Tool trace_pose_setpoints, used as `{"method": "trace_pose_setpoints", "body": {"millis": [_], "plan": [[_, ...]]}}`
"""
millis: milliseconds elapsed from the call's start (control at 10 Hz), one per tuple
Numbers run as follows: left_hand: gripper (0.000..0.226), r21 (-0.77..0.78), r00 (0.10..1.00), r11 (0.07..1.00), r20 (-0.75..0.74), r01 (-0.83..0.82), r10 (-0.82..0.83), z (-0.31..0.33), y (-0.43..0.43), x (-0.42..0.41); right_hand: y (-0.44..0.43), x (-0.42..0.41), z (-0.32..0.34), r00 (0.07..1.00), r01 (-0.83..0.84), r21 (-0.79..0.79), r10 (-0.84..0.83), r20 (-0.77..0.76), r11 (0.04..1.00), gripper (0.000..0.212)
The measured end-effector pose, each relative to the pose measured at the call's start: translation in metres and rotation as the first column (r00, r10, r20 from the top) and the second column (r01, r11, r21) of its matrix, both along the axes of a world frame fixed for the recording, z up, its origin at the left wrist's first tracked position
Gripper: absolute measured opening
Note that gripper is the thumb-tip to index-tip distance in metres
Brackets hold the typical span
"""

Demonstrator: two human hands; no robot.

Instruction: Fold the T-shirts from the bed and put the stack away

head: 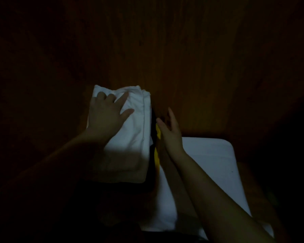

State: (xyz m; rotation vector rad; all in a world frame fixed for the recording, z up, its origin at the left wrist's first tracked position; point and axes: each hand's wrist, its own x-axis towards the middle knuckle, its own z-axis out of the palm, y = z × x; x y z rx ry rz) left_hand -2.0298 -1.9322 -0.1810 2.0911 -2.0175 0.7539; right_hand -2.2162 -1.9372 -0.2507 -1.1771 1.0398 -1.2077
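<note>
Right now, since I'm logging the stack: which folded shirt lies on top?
The white T-shirt, under the flat left hand; the yellow shirt shows only as a strip lower down, by the right hand.

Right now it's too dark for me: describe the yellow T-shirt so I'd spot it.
Against the wooden panel sits a folded stack, its white T-shirt under the left hand. The yellow T-shirt is the thin strip down the stack's right side, beside the right hand, the only bright colour there.
</note>
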Motion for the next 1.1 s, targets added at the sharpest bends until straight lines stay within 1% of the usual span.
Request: {"method": "trace_pose_setpoints", "body": {"millis": [100,200,300,400,500,600,700,800,900,1000,1100], "plan": [[0.052,0.003,0.993,0.998,-0.102,0.055,-0.054,-0.005,-0.009,0.006,0.005,0.011,0.018,0.947,-0.105,-0.233,0.026,-0.319,0.967,0.046],[0.042,0.011,0.906,0.989,-0.403,0.147,-0.131,-0.019,-0.015,0.005,0.000,0.024,0.008,0.755,-0.285,-0.301,0.019,-0.656,0.910,0.046],[0.046,-0.012,0.858,0.987,-0.491,0.162,-0.147,-0.029,-0.018,0.009,-0.009,0.029,0.005,0.732,-0.356,-0.219,0.126,-0.670,0.908,0.052],[0.045,0.093,0.848,0.979,-0.518,0.181,-0.108,-0.020,-0.021,0.014,-0.011,0.025,0.013,0.613,-0.365,-0.200,0.073,-0.786,0.909,0.061],[0.065,0.116,0.870,0.968,-0.472,0.220,-0.141,-0.016,-0.009,0.014,-0.007,0.027,0.032,0.443,-0.336,-0.341,-0.172,-0.880,0.878,0.064],[0.064,0.057,0.925,0.997,-0.378,0.048,-0.023,-0.033,0.011,-0.002,-0.011,0.036,0.039,0.316,-0.459,-0.333,-0.199,-0.928,0.824,0.062],[0.057,0.138,0.930,0.990,-0.360,-0.029,0.077,-0.046,0.019,-0.006,-0.019,0.041,0.033,0.257,-0.485,-0.146,-0.019,-0.966,0.862,0.063],[0.059,0.211,0.917,0.977,-0.393,0.024,0.062,-0.042,0.017,0.002,-0.021,0.043,0.032,0.200,-0.486,-0.119,-0.022,-0.979,0.866,0.063],[0.062,0.254,0.916,0.967,-0.389,0.007,0.096,-0.036,0.025,-0.002,-0.014,0.041,0.042,0.108,-0.496,-0.136,-0.095,-0.990,0.857,0.064],[0.063,0.288,0.919,0.957,-0.371,-0.025,0.136,-0.029,0.053,-0.011,0.002,0.035,0.055,0.093,-0.490,-0.158,-0.129,-0.987,0.857,0.066],[0.084,0.371,0.949,0.928,-0.298,0.017,0.101,0.006,0.078,0.006,0.022,0.031,0.093,0.165,-0.438,-0.167,-0.103,-0.981,0.883,0.066]]}}
